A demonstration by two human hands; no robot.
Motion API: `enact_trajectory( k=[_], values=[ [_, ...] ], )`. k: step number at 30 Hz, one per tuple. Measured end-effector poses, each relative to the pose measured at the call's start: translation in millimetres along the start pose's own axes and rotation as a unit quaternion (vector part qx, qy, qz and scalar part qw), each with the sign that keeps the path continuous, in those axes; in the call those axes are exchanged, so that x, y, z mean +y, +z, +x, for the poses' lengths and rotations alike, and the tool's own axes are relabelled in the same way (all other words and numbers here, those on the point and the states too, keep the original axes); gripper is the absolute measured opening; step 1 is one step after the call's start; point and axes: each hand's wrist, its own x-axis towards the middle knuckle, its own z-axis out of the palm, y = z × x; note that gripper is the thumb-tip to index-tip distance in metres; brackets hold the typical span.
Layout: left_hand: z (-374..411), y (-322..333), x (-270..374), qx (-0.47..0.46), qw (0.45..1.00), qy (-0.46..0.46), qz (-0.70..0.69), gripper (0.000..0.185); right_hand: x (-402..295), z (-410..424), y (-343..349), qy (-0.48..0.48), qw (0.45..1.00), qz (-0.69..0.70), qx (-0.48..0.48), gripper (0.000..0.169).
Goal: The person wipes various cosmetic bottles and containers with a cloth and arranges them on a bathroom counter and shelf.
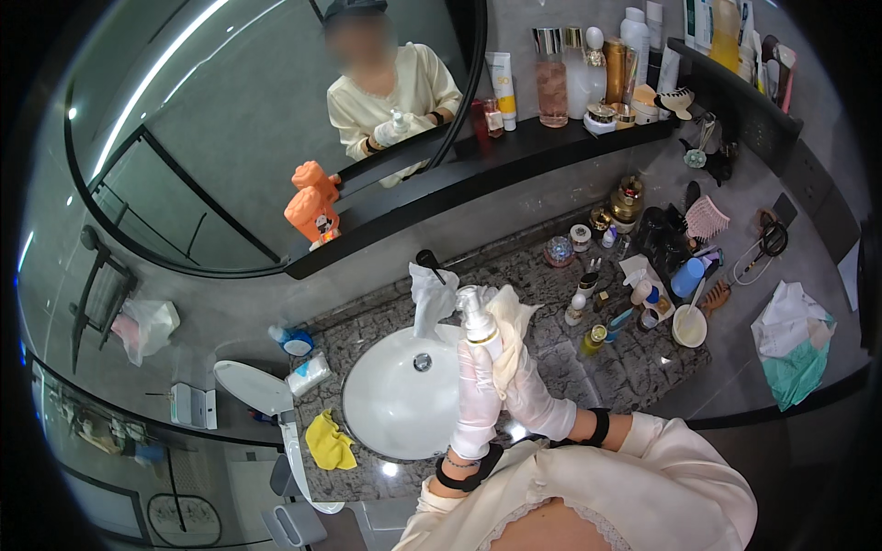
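My left hand (475,389), in a thin whitish glove, holds a white pump bottle (475,320) with a clear cap and a gold band, tilted over the right side of the sink. A cream cloth (513,324) is gripped in my right hand (541,396), gloved the same way, and lies against the bottle's side. The bottle's lower part is hidden by the hands and cloth. Behind them, crumpled white material (431,293) hangs around the faucet, whose black lever (428,262) shows above it. The white oval sink (393,420) is beneath.
On the dark stone counter (551,375) are a yellow cloth (329,441), a tissue pack (308,374), a blue cup (687,277), a white bowl (689,326) and several cosmetic jars. A black shelf (441,186) with bottles runs below the mirror (241,138). A plastic bag (792,344) hangs at right.
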Motion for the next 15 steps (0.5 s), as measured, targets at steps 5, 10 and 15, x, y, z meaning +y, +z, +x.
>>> enact_trajectory(
  k=[5,10,15],
  values=[
    [2,4,12,0.048,0.996,-0.049,-0.051,0.043,18,-27,-3,-0.029,0.993,-0.109,-0.038,0.051],
    [3,3,14,0.07,0.961,0.072,0.257,0.035,3,5,-8,0.084,0.986,0.144,-0.007,0.052],
    [6,2,31,0.051,0.912,0.197,0.355,0.045,28,24,-19,-0.089,0.991,-0.061,-0.083,0.046]
  ],
)
